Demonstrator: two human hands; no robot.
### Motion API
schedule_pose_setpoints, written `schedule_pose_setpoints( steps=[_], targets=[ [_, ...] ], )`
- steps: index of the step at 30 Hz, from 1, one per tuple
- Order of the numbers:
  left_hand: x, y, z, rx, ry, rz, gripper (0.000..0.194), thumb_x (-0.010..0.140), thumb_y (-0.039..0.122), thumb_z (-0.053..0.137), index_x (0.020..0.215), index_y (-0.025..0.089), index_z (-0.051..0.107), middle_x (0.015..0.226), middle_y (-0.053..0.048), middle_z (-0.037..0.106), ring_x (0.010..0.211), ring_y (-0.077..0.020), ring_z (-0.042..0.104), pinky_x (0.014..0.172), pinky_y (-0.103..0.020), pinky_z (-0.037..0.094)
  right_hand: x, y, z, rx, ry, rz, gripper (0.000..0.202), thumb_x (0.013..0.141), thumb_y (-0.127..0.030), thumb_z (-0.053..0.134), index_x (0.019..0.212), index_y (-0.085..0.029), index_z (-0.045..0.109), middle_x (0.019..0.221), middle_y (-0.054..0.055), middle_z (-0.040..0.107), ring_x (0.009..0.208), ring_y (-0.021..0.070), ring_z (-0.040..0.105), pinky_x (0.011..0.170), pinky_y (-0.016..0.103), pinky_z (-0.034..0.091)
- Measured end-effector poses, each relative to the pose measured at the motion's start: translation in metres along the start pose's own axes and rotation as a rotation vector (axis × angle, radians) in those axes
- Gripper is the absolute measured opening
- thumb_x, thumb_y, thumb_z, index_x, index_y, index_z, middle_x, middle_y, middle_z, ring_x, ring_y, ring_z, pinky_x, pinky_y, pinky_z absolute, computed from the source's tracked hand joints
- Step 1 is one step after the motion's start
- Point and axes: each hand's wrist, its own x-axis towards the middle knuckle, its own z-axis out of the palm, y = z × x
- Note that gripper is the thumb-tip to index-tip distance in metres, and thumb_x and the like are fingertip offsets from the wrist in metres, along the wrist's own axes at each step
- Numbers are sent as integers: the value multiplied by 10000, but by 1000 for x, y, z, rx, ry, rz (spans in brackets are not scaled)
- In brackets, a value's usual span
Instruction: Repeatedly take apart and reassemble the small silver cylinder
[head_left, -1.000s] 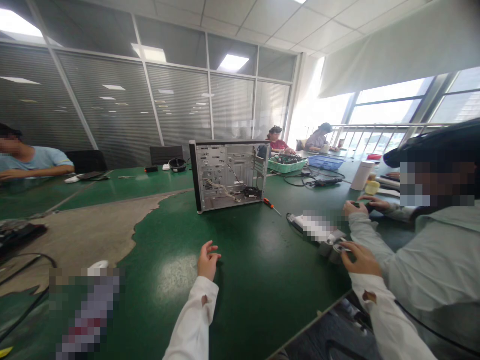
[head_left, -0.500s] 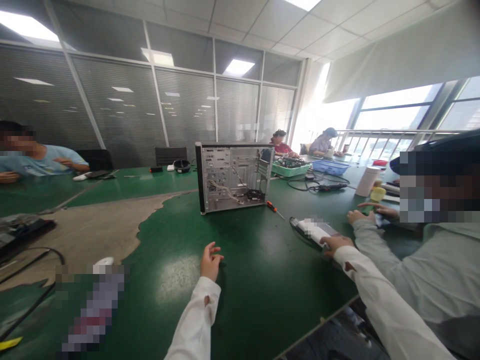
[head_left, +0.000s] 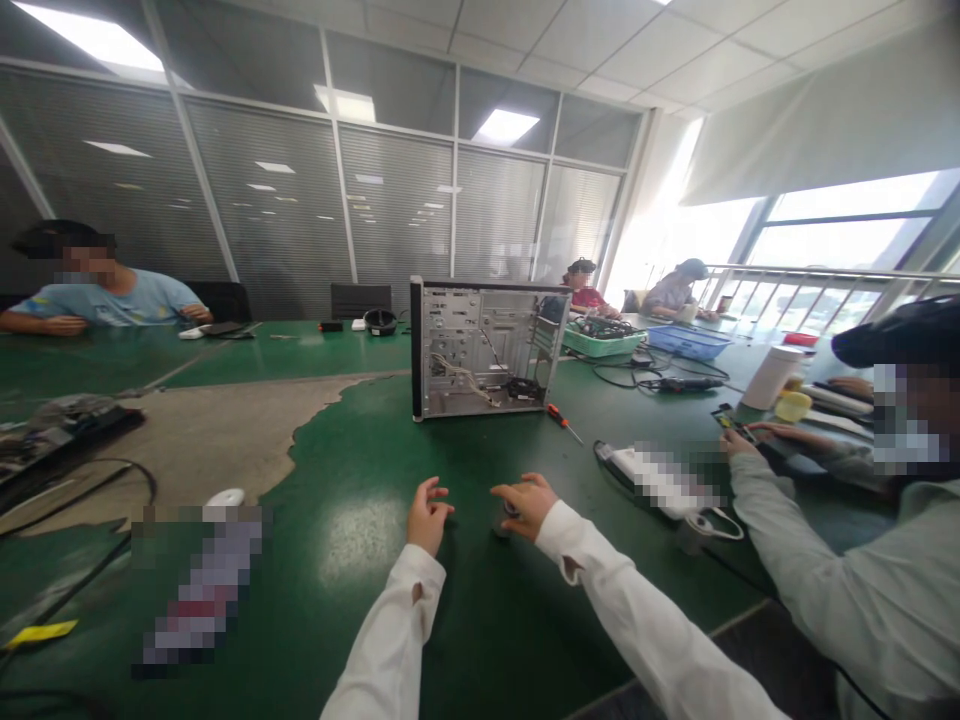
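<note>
My left hand hovers over the green table, fingers apart and holding nothing. To its right, my right hand has its fingers curled round a small dark, roundish object, mostly hidden under the palm. Beyond both hands an open computer case stands upright, its metal inside, loose cables and a black fan showing. An orange-handled screwdriver lies by the case's right corner. A white power strip rests farther right.
At the right sits a person in a grey-green sleeve, near a white bottle. Green basket and blue basket stand behind. A blurred purple item and black cables are at the left.
My right hand has moved left from the power strip to beside my left hand, now with a small object. The view has turned slightly left. The person at right now holds a dark device.
</note>
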Motion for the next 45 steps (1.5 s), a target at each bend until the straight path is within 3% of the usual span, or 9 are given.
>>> schedule_pose_setpoints(
  steps=[4,7,10,15,19,26,31,38,45],
  targets=[
    [-1,-2,0,10,-3,-8,442,586,46,479,1009,171,455,837,-23,572,545,-74,554,525,-196,438,33,-45,3,17,-1,-103,555,634,-288,570,1148,-247,369,919,49,604,872,192,532,852,369,232],
    [0,-3,-1,17,26,-3,413,589,25,464,971,182,489,826,-14,590,571,-73,546,578,-201,448,48,-58,10,42,56,-138,576,632,-277,573,1163,-268,351,922,48,599,860,195,530,828,365,252],
    [1,-2,-1,33,37,21,403,592,-2,425,951,169,492,818,-18,586,612,-79,546,633,-215,454,54,-54,26,112,151,-135,584,641,-279,559,1182,-240,343,919,60,589,869,206,518,796,355,298],
    [3,-1,2,138,-16,46,441,580,-43,387,958,168,473,818,-20,570,684,-86,544,698,-233,448,49,-35,74,343,391,-64,631,645,-268,532,1214,-133,296,1007,117,528,920,218,487,747,333,385],
    [3,-1,3,272,-68,83,502,561,-58,376,989,189,460,884,-20,560,804,-108,533,758,-257,426,48,-25,94,502,509,-107,542,632,-242,521,1145,-159,366,999,93,525,891,194,501,763,332,413],
    [-7,7,2,635,-288,220,583,537,76,513,1093,217,410,1067,-36,497,1013,-204,416,891,-353,315,56,-19,96,580,548,-176,446,639,-168,466,1082,-198,420,986,60,537,885,176,497,751,313,440],
    [-14,13,4,753,-260,241,583,559,114,510,1119,202,377,1123,-48,455,1046,-211,374,903,-350,291,56,-17,94,566,542,-217,412,672,-175,450,1082,-203,423,1015,61,524,912,179,481,730,301,450],
    [-21,16,8,888,-189,237,500,580,132,524,1066,197,425,1030,-50,482,1005,-213,386,868,-343,303,53,-20,89,528,531,-142,380,681,-204,459,1061,-210,444,960,45,553,864,172,498,730,295,447],
    [-17,11,9,774,-125,244,429,590,118,535,1010,194,493,951,-57,535,918,-219,446,825,-361,332,54,-20,90,642,490,-68,427,665,-239,484,1088,-213,431,974,47,552,781,156,526,656,275,470]
  ],
)
